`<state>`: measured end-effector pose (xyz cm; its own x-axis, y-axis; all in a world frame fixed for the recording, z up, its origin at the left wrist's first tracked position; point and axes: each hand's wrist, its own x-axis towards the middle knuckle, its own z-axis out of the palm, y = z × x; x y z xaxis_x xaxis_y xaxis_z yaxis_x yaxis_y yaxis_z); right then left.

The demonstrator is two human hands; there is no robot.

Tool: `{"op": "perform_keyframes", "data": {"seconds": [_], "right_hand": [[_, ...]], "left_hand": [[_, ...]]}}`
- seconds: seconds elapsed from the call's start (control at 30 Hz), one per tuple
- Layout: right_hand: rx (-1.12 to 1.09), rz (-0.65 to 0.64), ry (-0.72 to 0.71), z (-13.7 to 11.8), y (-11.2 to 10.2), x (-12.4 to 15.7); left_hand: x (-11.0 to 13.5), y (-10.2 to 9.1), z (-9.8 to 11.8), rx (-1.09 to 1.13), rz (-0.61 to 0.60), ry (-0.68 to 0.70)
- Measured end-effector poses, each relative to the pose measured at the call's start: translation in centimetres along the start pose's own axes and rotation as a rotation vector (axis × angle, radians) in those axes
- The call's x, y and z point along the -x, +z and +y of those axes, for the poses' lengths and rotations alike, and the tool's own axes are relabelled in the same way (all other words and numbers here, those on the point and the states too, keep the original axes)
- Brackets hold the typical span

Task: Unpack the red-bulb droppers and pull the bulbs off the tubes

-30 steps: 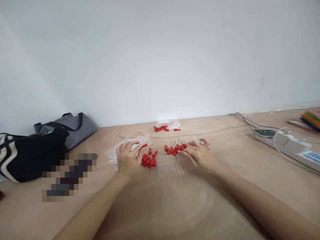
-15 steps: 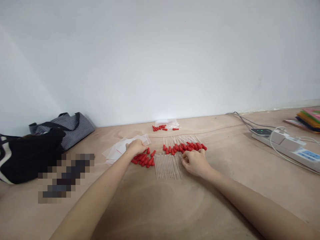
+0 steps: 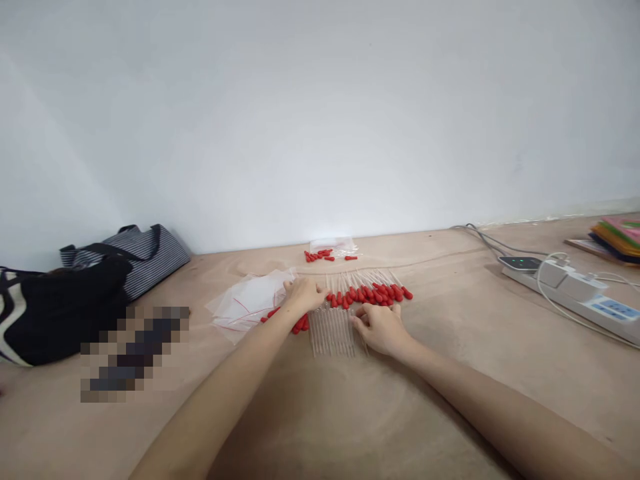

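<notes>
My left hand (image 3: 305,293) is closed in a pinch above the left end of a row of red rubber dropper bulbs (image 3: 346,302) fitted on thin clear tubes (image 3: 373,277). What its fingertips hold is hidden. My right hand (image 3: 383,328) is closed at the right side of a row of bare clear dropper tubes (image 3: 330,333) laid side by side. One tube, set apart from that row, shows beneath its fingers, and the fingertips appear to pinch it. Loose red bulbs (image 3: 301,324) lie in a pile, partly covered by my left wrist.
Flat clear zip bags (image 3: 245,300) lie left of the bulbs. Against the wall is another bag (image 3: 331,245) with red bulbs (image 3: 319,255) and tubes. Two cloth bags (image 3: 150,257) stand left; a power strip (image 3: 590,300) with cables and coloured packets (image 3: 617,237) are right.
My left hand has moved right, from the loose bulb pile to the end of the bulb row. My right hand has shifted slightly left, and a tube now shows apart from the bare row.
</notes>
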<state>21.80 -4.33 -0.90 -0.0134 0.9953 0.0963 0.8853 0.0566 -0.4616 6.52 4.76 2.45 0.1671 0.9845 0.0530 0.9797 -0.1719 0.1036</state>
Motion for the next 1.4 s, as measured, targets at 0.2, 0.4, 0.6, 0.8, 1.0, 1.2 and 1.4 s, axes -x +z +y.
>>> {"op": "perform_keyframes", "data": {"seconds": [0.2,0.4,0.6,0.8,1.0,1.2,1.4], "right_hand": [[-0.088,0.032,-0.014,0.3,-0.2,-0.1],[-0.237,0.079,-0.073,1.0,-0.1,-0.3],[-0.099,0.419,-0.303,1.8,0.1,-0.4],[0.263,0.797,-0.805,1.3,0.3,-0.2],[0.341,0.785,-1.034,1.8,1.4,-0.7],[0.356,0.836,-1.021,1.7,1.8,-0.5],[0.297,0.853,-1.030,1.5,2.3,-0.3]], "left_hand": [[-1.7,1.1,1.4,-0.019,-0.060,-0.055],[-2.2,0.7,1.4,-0.048,-0.021,-0.052],[2.5,-1.3,-0.2,-0.102,0.194,0.101],[7.4,1.2,-2.8,-0.344,0.736,0.661],[8.7,2.4,-2.7,-0.375,0.950,0.845],[8.5,2.6,-2.7,-0.172,0.970,0.832],[8.7,2.8,-2.7,-0.111,1.019,0.856]]}}
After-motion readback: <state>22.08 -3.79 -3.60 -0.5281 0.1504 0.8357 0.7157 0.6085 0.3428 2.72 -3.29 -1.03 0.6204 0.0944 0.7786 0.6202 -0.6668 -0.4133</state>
